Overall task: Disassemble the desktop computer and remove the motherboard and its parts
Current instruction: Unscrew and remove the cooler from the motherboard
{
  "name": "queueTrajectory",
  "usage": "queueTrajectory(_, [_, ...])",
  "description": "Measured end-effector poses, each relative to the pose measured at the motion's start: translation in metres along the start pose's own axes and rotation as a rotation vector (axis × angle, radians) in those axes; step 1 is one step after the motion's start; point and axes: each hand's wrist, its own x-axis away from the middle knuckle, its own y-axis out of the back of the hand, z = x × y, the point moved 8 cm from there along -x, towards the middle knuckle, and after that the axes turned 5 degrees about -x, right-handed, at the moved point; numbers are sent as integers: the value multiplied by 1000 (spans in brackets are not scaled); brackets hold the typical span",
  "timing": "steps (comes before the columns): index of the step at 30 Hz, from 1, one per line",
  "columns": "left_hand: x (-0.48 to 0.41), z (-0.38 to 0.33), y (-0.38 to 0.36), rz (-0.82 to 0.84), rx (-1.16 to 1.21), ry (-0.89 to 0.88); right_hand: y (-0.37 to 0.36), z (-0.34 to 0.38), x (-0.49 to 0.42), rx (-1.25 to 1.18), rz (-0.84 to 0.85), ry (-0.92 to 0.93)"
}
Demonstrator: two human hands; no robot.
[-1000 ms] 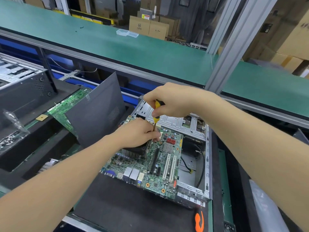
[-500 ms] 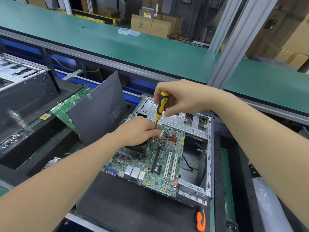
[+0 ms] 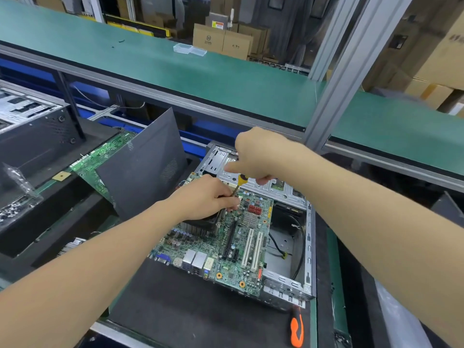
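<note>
A green motherboard [image 3: 221, 249] lies in an open metal computer case [image 3: 307, 249] at the middle of the bench. My right hand [image 3: 256, 156] grips the yellow-and-black handle of a screwdriver [image 3: 241, 180] above the board's far edge. The shaft points down and left toward the board. My left hand [image 3: 208, 197] rests over the black CPU cooler [image 3: 200, 226], and its fingertips pinch the screwdriver's shaft near the tip. The tip itself is hidden behind those fingers.
A dark grey side panel [image 3: 143, 167] leans upright left of the case, over a second green board [image 3: 100, 159]. Another black case [image 3: 32, 129] sits far left. An orange-handled tool [image 3: 297, 330] lies by the near edge. A green conveyor [image 3: 175, 69] runs behind.
My right hand has turned on the screwdriver handle, so less of the yellow handle shows now. My left hand stays at the shaft over the cooler.
</note>
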Motion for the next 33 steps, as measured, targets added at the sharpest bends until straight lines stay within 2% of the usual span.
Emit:
queueTrajectory(4, [0,-1,0,-7,-43,-2,5,12,-1,40,-108,135])
queueTrajectory(9, [0,1,0,13,-28,4,3,33,9,66,-69,408])
queueTrajectory(17, [4,-6,-1,69,35,-18,4,47,19,240,21,668])
queueTrajectory(20, [4,-3,-3,84,78,0,5,47,21,223,6,727])
queueTrajectory(23, [3,3,-2,57,84,40,10,45,20,55,-51,657])
queueTrajectory(27, [1,5,-1,34,62,60,20,24,9,-120,-72,322])
queueTrajectory(30, [1,6,-2,25,49,60,13,12,3,-23,-63,57])
queueTrajectory(33, [1,7,-2,20,49,50,11,16,-1,72,-93,-6])
